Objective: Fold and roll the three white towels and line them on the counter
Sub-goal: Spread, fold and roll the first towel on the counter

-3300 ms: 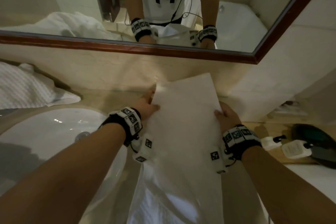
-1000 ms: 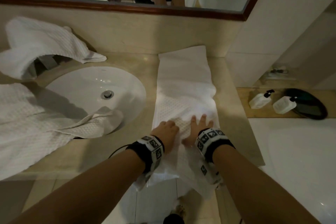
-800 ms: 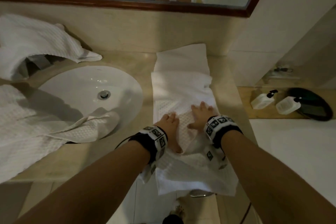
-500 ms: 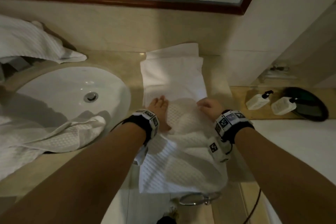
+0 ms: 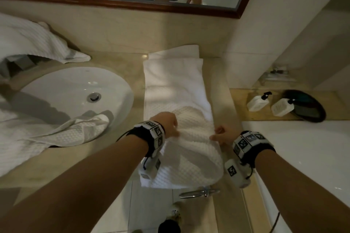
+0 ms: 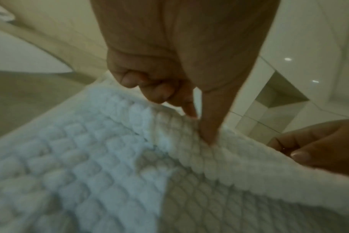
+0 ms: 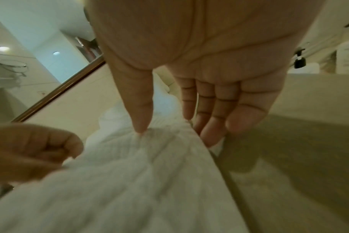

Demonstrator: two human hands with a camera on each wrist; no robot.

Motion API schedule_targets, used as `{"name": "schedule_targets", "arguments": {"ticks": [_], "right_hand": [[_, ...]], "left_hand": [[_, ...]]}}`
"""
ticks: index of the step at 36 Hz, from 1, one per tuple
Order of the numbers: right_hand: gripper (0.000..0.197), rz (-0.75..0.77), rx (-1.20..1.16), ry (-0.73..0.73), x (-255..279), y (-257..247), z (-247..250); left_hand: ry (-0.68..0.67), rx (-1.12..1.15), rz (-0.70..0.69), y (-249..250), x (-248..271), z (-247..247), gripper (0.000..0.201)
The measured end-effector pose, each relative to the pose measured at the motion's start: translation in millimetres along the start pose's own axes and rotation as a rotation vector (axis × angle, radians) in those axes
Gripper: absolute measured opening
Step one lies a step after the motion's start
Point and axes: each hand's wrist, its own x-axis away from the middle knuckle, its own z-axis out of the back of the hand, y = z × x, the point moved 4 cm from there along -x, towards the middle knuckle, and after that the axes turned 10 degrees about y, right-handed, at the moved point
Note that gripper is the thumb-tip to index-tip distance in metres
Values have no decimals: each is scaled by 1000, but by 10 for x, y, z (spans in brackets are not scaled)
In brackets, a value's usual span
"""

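Observation:
A white waffle towel (image 5: 176,85), folded into a long strip, lies on the counter (image 5: 221,89) right of the sink; its near end hangs over the front edge. My left hand (image 5: 170,126) pinches the strip's left edge between thumb and forefinger (image 6: 200,128). My right hand (image 5: 217,135) holds the right edge, thumb on top and fingers underneath (image 7: 163,126). Between the hands the towel (image 6: 110,157) (image 7: 139,173) rises in a hump. A second towel (image 5: 34,43) lies crumpled at the back left. A third towel (image 5: 56,134) drapes over the sink's front rim.
The white sink (image 5: 66,96) fills the counter's left part. A wall and framed mirror (image 5: 132,4) close off the back. To the right, a lower ledge carries two pump bottles (image 5: 258,101) and a dark round object (image 5: 310,108). A metal fitting (image 5: 200,192) sticks out below the counter edge.
Both hands lay flat side by side on the middle of the strip; they have moved apart to its side edges and now pinch them. The cloth between them has bunched into a hump.

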Motion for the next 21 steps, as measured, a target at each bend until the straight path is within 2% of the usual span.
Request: {"name": "schedule_targets", "arguments": {"ticks": [2, 4, 6, 8, 10, 13, 15, 16, 18, 20, 21], "right_hand": [[65, -10, -12, -5, 81, 15, -39], [67, -12, 11, -5, 151, 38, -65], [69, -8, 24, -4, 208, 68, -91], [67, -13, 17, -15, 268, 89, -119], [59, -16, 26, -17, 312, 135, -153], [45, 34, 22, 34, 383, 176, -163], [42, 77, -40, 19, 437, 181, -176], [48, 81, -88, -18, 474, 180, -190], [75, 94, -155, -78, 525, 202, -213], [100, 130, -99, -121, 512, 274, -293], [103, 145, -27, -141, 542, 282, -339]], "left_hand": [[86, -19, -21, 28, 22, 76, 23], [130, -19, -23, 29, 30, 105, 20], [118, 3, 0, -2, 46, 86, 36], [57, 23, 59, -82, 75, 10, 65], [23, -20, 102, -168, 109, -67, 76], [59, -62, 78, -222, 145, -93, 50], [146, -49, 37, -196, 156, -44, 40], [188, -26, 21, -176, 154, -17, 41], [242, 18, 4, -124, 178, 66, 43], [275, 32, -10, -99, 201, 146, 34], [289, 35, -11, -101, 221, 191, 31]]}}
